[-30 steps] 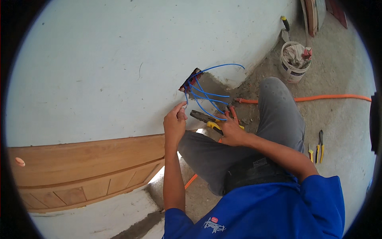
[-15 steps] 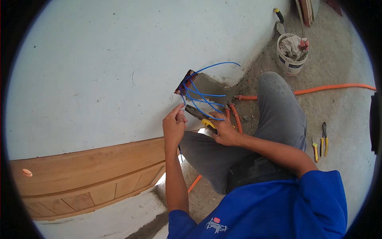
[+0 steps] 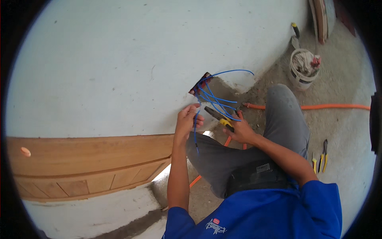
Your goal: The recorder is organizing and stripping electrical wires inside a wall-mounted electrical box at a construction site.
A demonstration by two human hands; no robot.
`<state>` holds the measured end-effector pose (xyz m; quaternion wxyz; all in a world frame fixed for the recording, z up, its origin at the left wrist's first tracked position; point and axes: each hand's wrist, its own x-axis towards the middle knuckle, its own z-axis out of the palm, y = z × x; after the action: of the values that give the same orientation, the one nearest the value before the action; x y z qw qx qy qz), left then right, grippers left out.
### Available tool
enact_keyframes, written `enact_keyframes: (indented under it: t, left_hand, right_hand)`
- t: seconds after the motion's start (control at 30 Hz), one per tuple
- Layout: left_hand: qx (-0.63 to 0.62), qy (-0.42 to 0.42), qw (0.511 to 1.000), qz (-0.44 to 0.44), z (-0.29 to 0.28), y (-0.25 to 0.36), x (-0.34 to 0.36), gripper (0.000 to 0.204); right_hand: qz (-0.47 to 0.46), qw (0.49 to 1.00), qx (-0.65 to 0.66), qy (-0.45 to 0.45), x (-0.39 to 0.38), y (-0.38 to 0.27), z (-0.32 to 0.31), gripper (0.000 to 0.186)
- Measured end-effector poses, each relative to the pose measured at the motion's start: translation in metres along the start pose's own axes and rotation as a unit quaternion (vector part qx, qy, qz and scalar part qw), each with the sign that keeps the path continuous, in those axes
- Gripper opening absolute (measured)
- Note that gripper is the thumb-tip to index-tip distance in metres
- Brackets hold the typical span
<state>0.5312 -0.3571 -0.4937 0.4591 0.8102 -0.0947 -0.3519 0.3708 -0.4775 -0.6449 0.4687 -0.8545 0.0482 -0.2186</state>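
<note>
My left hand (image 3: 188, 122) is closed on a blue wire (image 3: 195, 133) close to the wall; the wire hangs below the fingers, with a dark band near its lower end. My right hand (image 3: 242, 130) grips a pair of pliers (image 3: 215, 114) with dark jaws and yellow-and-black handles. The jaws point at my left fingertips, a small gap away; whether they are parted is too small to tell. Several other blue wires (image 3: 230, 71) fan out of a reddish wall box (image 3: 201, 83) just above my hands, some passing by my right hand.
Orange conduit (image 3: 338, 106) runs along the rough floor beyond my knee. On the right lie cutting pliers (image 3: 325, 156) and a yellow-handled tool (image 3: 314, 164). A white bucket (image 3: 301, 81) with a cloth inside stands near a trowel (image 3: 295, 34). A wooden panelled door (image 3: 99, 155) is at left.
The view has shifted, so the scene sits farther right. My left hand has turned, and the hanging wire now shows in front of my leg. The plier jaws are slightly farther from my left fingers.
</note>
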Motion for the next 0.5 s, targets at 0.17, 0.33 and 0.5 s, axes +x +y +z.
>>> enact_keyframes:
  t: [0.17,0.33,0.5]
  left_hand:
    - [-0.149,-0.092,0.984,-0.033,-0.016,-0.022,0.022,0.028]
    - [-0.043,0.005,0.999,-0.005,-0.006,-0.021,0.022,0.021]
    - [0.152,0.156,0.964,0.153,0.014,-0.029,0.009,0.022]
  right_hand:
    - [0.107,0.992,0.041,-0.060,-0.009,0.012,-0.001,0.042]
    - [0.080,0.991,-0.013,-0.109,-0.015,0.021,-0.001,0.041]
    - [0.077,0.986,-0.001,-0.150,-0.016,0.016,-0.003,0.038]
